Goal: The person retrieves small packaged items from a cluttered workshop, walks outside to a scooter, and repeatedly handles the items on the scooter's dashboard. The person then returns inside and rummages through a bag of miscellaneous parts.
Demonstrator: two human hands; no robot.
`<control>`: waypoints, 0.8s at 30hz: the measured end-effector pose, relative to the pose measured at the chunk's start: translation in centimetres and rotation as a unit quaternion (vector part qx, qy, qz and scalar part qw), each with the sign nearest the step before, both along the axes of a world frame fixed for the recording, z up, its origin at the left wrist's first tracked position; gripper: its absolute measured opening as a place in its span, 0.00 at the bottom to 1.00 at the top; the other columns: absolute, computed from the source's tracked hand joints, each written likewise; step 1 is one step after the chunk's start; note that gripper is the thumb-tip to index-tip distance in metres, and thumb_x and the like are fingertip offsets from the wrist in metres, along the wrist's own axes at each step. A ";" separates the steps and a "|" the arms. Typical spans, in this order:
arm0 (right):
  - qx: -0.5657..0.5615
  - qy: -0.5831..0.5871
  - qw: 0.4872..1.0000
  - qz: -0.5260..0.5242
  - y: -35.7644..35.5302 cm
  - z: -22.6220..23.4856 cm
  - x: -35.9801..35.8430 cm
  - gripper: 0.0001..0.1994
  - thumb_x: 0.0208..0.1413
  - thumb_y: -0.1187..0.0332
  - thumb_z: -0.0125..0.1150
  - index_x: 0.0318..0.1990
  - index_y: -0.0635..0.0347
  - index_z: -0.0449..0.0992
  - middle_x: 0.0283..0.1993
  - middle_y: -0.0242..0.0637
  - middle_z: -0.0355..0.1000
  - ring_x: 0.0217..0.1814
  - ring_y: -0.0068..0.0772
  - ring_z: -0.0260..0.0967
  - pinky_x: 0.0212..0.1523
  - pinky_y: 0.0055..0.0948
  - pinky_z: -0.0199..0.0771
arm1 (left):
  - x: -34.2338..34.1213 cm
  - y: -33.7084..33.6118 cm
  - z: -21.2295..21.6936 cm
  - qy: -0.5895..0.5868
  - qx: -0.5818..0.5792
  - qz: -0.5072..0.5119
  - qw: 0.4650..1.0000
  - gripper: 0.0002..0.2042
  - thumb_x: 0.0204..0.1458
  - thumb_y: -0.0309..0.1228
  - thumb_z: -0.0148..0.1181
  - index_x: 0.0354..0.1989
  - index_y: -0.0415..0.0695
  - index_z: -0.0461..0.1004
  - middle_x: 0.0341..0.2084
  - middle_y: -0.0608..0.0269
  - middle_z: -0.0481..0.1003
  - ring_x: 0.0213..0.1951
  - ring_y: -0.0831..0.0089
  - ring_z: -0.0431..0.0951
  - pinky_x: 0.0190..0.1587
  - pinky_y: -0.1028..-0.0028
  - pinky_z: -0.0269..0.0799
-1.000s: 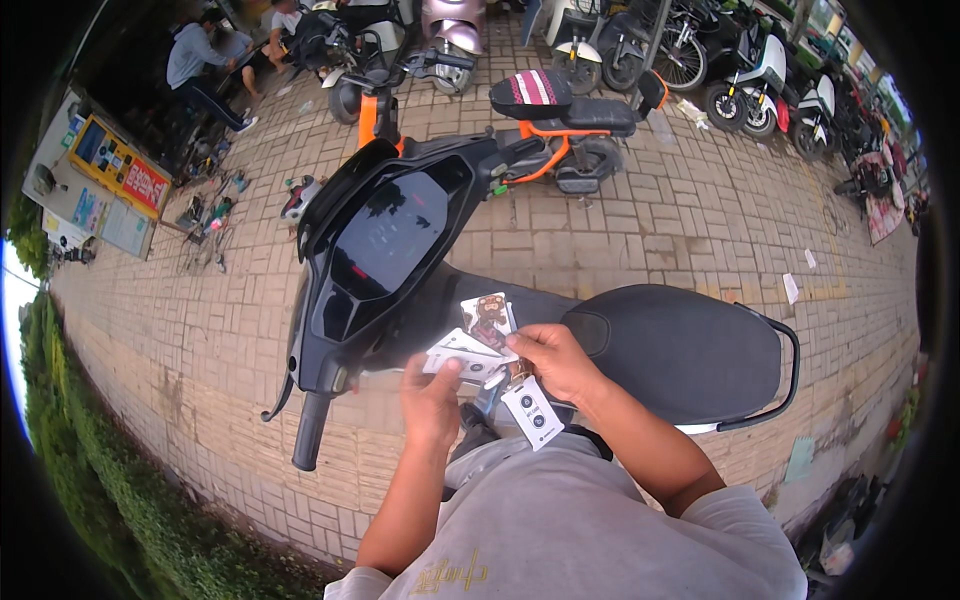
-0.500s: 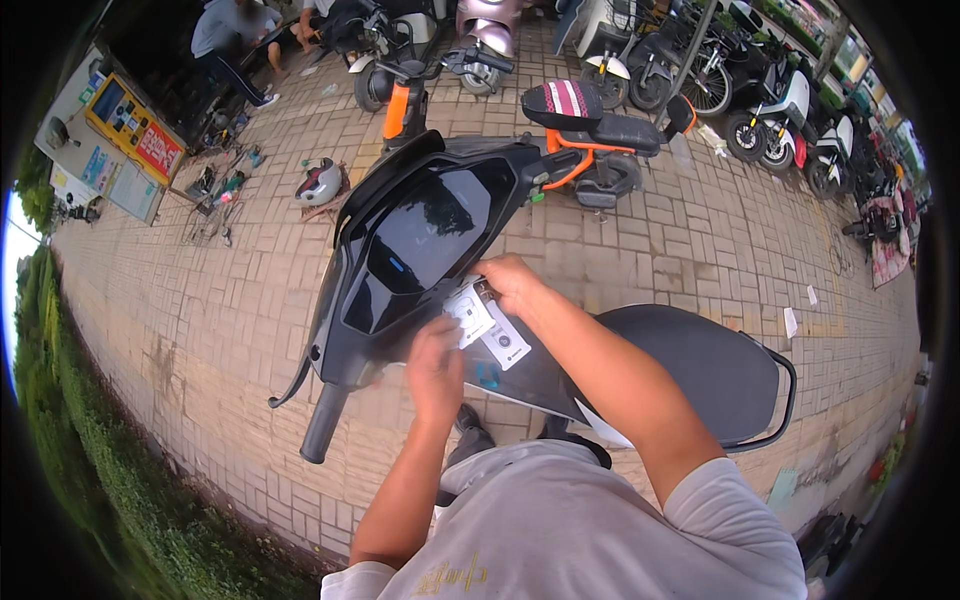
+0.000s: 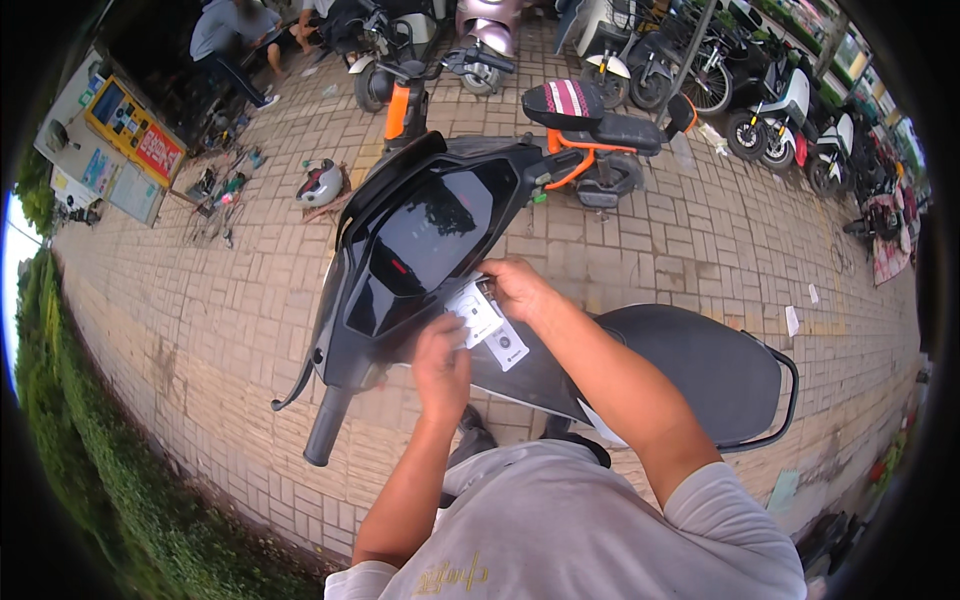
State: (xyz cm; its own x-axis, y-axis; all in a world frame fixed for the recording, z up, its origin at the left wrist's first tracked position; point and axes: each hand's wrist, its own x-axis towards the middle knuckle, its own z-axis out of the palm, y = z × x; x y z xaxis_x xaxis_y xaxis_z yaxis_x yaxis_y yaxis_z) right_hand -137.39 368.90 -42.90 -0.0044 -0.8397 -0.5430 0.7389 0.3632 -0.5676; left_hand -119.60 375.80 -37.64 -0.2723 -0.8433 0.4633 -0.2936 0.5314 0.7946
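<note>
A dark grey electric scooter (image 3: 405, 345) stands in front of me, its wide glossy display (image 3: 425, 235) lit with small red marks. Two white printed tags (image 3: 508, 347) hang just below the display, near what looks like a small metal piece. My right hand (image 3: 520, 290) reaches in at the top of the tags, its fingers closed; what they grip is hidden. Beside the tags' left edge is my left hand (image 3: 440, 362), fingers curled, partly blurred and against the front panel. Whether it pinches a tag I cannot tell.
The scooter's black seat (image 3: 690, 375) lies to the right, its left handlebar grip (image 3: 325, 425) at lower left. Beyond stand an orange-framed scooter (image 3: 590, 150) and several parked bikes. A grey helmet (image 3: 320, 184) and scattered tools (image 3: 220, 190) lie on the paving. A person (image 3: 230, 40) bends at far left.
The display's small blue lights have given way to red ones. My left hand has shifted slightly right and up beside the tags; my right hand has barely moved.
</note>
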 end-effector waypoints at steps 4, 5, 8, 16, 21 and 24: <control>0.018 -0.006 1.000 0.009 0.7 0.5 -0.1 0.08 0.52 0.74 0.56 0.36 0.73 0.73 0.32 0.45 0.72 0.31 0.36 0.71 0.34 0.35 0.74 | -0.2 0.0 0.0 -0.010 -0.023 0.007 1.000 0.11 0.41 0.10 0.55 0.31 0.39 0.70 0.37 0.54 0.74 0.48 0.57 0.74 0.46 0.68 0.71; 0.012 -0.027 0.999 0.017 1.2 0.6 -0.3 0.08 0.52 0.74 0.56 0.36 0.72 0.73 0.33 0.44 0.72 0.32 0.35 0.71 0.35 0.35 0.74 | -0.3 0.0 0.0 -0.016 -0.034 0.004 0.999 0.10 0.42 0.10 0.55 0.31 0.38 0.69 0.37 0.54 0.74 0.48 0.57 0.74 0.46 0.68 0.71; -0.028 -0.054 0.996 0.061 4.3 1.8 -0.5 0.07 0.53 0.74 0.55 0.37 0.70 0.73 0.35 0.41 0.73 0.36 0.34 0.71 0.40 0.33 0.73 | -0.2 0.5 0.1 -0.022 -0.053 0.000 0.998 0.09 0.44 0.11 0.55 0.30 0.38 0.68 0.36 0.54 0.74 0.47 0.57 0.75 0.45 0.68 0.72; -0.085 0.155 0.978 0.115 11.7 1.9 -1.8 0.07 0.56 0.69 0.57 0.31 0.64 0.75 0.27 0.27 0.66 0.28 0.17 0.59 0.30 0.20 0.60 | -0.3 4.9 0.0 0.018 -0.021 -0.079 0.996 0.13 0.39 0.09 0.51 0.32 0.39 0.68 0.36 0.52 0.73 0.47 0.53 0.74 0.46 0.65 0.72; -0.081 0.308 0.948 0.002 14.6 4.0 -0.3 0.08 0.56 0.70 0.55 0.28 0.65 0.74 0.27 0.26 0.64 0.28 0.16 0.56 0.28 0.20 0.58 | -0.6 5.9 0.5 0.090 0.066 -0.039 0.993 0.09 0.45 0.12 0.57 0.33 0.38 0.68 0.35 0.56 0.71 0.41 0.64 0.76 0.41 0.72 0.74; -0.113 0.246 0.963 0.004 15.9 3.5 -0.3 0.07 0.56 0.72 0.56 0.36 0.69 0.73 0.37 0.31 0.67 0.37 0.18 0.62 0.38 0.21 0.64 | -0.4 4.6 1.9 0.220 0.286 -0.027 0.932 0.06 0.49 0.18 0.59 0.34 0.36 0.69 0.31 0.60 0.73 0.34 0.74 0.76 0.38 0.76 0.76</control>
